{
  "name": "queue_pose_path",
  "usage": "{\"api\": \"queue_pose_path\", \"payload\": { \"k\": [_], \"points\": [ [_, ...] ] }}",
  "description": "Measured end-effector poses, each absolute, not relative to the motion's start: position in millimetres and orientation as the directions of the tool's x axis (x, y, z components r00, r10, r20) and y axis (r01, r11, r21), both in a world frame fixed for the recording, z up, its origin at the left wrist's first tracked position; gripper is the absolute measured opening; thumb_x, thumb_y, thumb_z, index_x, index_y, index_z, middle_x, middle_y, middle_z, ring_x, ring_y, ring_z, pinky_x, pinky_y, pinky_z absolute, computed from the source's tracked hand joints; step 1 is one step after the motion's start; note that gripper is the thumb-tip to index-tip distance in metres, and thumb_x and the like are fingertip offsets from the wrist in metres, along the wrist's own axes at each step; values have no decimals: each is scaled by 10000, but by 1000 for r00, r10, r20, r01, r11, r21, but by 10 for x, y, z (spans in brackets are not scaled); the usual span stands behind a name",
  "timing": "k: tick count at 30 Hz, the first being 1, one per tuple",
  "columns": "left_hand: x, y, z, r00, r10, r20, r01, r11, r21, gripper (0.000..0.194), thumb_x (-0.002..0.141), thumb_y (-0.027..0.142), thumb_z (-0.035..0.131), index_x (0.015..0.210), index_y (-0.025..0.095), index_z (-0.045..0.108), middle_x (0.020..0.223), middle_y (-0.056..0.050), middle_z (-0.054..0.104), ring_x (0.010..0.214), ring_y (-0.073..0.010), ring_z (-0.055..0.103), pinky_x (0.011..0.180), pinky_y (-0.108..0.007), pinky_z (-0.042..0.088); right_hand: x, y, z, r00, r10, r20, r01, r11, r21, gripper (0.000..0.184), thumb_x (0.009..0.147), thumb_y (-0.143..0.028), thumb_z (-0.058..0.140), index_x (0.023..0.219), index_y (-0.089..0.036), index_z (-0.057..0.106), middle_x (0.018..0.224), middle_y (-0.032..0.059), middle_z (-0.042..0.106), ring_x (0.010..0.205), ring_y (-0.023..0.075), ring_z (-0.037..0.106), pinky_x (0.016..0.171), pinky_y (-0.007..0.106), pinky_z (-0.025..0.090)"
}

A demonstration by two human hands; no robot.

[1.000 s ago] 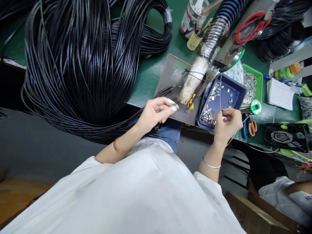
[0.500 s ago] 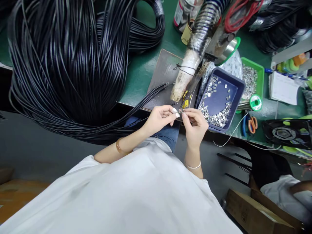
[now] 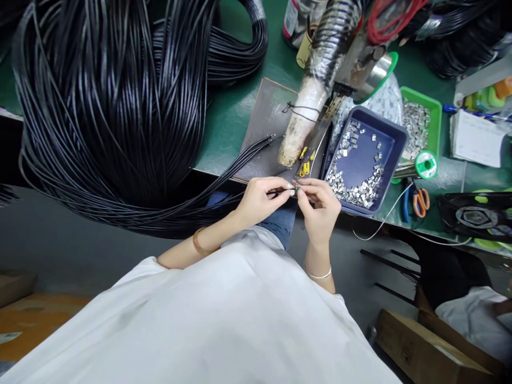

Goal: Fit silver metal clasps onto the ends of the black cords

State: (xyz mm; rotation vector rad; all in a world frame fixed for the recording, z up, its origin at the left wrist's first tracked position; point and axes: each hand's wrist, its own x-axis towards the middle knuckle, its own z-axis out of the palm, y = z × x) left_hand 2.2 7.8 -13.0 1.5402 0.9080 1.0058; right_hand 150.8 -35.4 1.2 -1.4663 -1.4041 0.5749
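Note:
In front of my lap, the fingers of my left hand (image 3: 262, 200) are closed in a pinch on a thin black cable (image 3: 276, 191) near its end. My right hand (image 3: 321, 205) pinches a tiny metal connector (image 3: 296, 187), its fingertips touching those of the left. Fingers hide most of this small piece and where it meets the cable. Just right of my hands stands a blue tray (image 3: 362, 154) with many loose small metal connectors. A bundle of black cables (image 3: 116, 106) covers the left, some ends lying on a brown board (image 3: 266, 114).
A hose (image 3: 300, 120) with a taped end hangs over the board. Beyond the blue tray are a green tray (image 3: 434, 120), a solder spool (image 3: 426, 164) and orange-handled pliers (image 3: 421, 202). A small fan (image 3: 476, 217) lies far right. A seated person (image 3: 468, 320) is at lower right.
My fingertips have drawn closer together, and the left fingers now reach straighter toward the right ones. The black cable shows between the left fingers. The view has shifted slightly.

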Motion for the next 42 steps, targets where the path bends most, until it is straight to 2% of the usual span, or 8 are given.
{"api": "queue_pose_path", "payload": {
  "k": [4, 8, 13, 20, 22, 28, 36, 42],
  "points": [
    [8, 40, -128, 387, 895, 222, 140, -295, 945, 167, 905, 250, 563, 855, 140, 679, 778, -48, 682, 670, -108, 569, 667, -236, 437, 1498, -365, 9, 226, 926, 303, 483, 164, -860, 45, 849, -219, 645, 838, -202, 684, 1025, 45, 683, 952, 149, 705, 775, 288, 610],
    [14, 33, -81, 492, 869, -60, -156, 156, 975, 275, 902, 394, 580, 796, 141, 563, 596, 8, 574, 453, -57, 433, 461, -198, 331, 1472, -338, -60, 238, 954, 182, 214, 132, -968, 87, 843, -239, 661, 779, -182, 649, 1033, 39, 671, 957, 157, 727, 833, 296, 609],
    [3, 104, -51, 523, 810, -264, -319, 473, 821, 363, 714, 429, 784, 809, 130, 600, 491, 60, 486, 400, -28, 331, 408, -186, 197, 1416, -348, -45, 327, 896, 300, 423, 145, -894, 99, 888, -286, 614, 882, -202, 666, 1014, 52, 685, 953, 161, 706, 777, 319, 615],
    [40, 141, -40, 396, 900, -183, -365, 337, 868, 191, 698, 263, 760, 749, 126, 638, 566, 52, 513, 480, -25, 379, 475, -181, 259, 1398, -412, 6, 174, 754, 633, 687, 368, -627, 106, 882, -181, 604, 948, -261, 626, 980, 13, 728, 908, 157, 717, 805, 356, 616],
    [39, 152, -21, 385, 906, -174, -365, 323, 873, 178, 688, 243, 751, 716, 128, 618, 529, 68, 464, 462, -22, 336, 462, -184, 231, 1394, -409, -15, 140, 754, 642, 704, 380, -600, 110, 871, -171, 617, 939, -257, 622, 955, 10, 733, 896, 153, 719, 790, 338, 614],
    [11, 180, 15, 384, 910, -158, -337, 298, 893, 187, 723, 309, 749, 723, 141, 666, 532, 47, 500, 466, -42, 362, 449, -198, 268, 1418, -362, -87, 296, 817, 495, 546, 280, -789, 32, 899, -217, 581, 930, -226, 587, 963, 34, 716, 879, 146, 719, 685, 291, 610],
    [51, 211, -1, 341, 928, -151, -329, 268, 906, 254, 680, 351, 799, 710, 125, 687, 656, -5, 654, 588, -76, 554, 592, -202, 451, 1461, -321, -97, 68, 741, 668, 747, 406, -527, 157, 822, -117, 659, 912, -240, 621, 991, 13, 748, 916, 142, 718, 813, 315, 591],
    [103, 232, -26, 275, 955, -113, -302, 197, 933, 126, 687, 227, 728, 687, 111, 678, 630, 15, 632, 563, -56, 519, 576, -176, 433, 1435, -276, -116, 86, 714, 695, 778, 388, -494, 165, 819, -82, 659, 912, -213, 621, 995, 28, 743, 891, 121, 709, 647, 214, 571]
  ]
}}
